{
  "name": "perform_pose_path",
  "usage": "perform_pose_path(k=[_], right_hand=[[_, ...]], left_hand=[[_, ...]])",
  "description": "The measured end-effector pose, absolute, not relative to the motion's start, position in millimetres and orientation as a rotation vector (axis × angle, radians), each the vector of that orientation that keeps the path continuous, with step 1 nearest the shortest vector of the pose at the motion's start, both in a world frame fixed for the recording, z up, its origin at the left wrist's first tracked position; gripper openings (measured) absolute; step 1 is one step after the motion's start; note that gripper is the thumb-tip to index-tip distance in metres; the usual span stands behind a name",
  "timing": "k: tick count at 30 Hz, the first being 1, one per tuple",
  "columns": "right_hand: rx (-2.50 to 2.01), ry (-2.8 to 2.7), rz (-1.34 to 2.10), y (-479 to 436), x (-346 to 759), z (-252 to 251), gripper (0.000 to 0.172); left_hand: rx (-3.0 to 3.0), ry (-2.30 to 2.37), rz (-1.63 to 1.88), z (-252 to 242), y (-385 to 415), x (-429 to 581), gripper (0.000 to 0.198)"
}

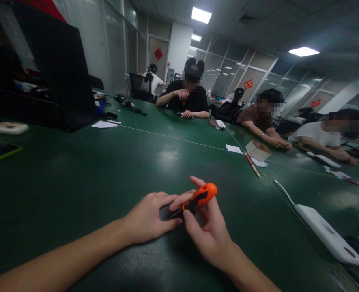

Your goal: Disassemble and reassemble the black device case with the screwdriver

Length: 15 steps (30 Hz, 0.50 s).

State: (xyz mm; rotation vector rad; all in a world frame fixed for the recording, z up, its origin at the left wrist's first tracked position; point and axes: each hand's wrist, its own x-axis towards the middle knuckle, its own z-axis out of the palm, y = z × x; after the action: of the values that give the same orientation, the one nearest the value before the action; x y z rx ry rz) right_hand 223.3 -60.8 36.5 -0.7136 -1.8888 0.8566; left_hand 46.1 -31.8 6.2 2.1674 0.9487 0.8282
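My right hand (208, 231) is closed around a screwdriver with an orange and black handle (202, 195), which slants up and to the right. Its thin shaft points down and left toward a dark grey, flat object (165, 212) lying at the table's middle. My left hand (151, 217) grips that object from its left side, thumb nearer me and fingers on the far edge. Fingers cover most of the grey object, so its kind is not clear. The screwdriver's tip is too small and covered to make out.
On the right of the green table (76, 190) lies a white power strip (328, 233). Farther back stands a small open box (258, 151) beside a red-striped stick (252, 165). A phone with a green edge (3, 153) lies at left, near a black screen (54, 69). Several people sit around.
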Motion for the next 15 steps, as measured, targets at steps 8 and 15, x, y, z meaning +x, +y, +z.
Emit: perform_pose_path(k=[8, 15], right_hand=[[-0.756, -1.824, 0.881, -67, 217, 22, 0.038], [-0.566, -1.79, 0.907, -67, 206, 16, 0.009]], left_hand=[[2.17, 0.958, 0.826, 6, -32, 47, 0.012], [2.268, 0.981, 0.778, -3, -31, 44, 0.025]])
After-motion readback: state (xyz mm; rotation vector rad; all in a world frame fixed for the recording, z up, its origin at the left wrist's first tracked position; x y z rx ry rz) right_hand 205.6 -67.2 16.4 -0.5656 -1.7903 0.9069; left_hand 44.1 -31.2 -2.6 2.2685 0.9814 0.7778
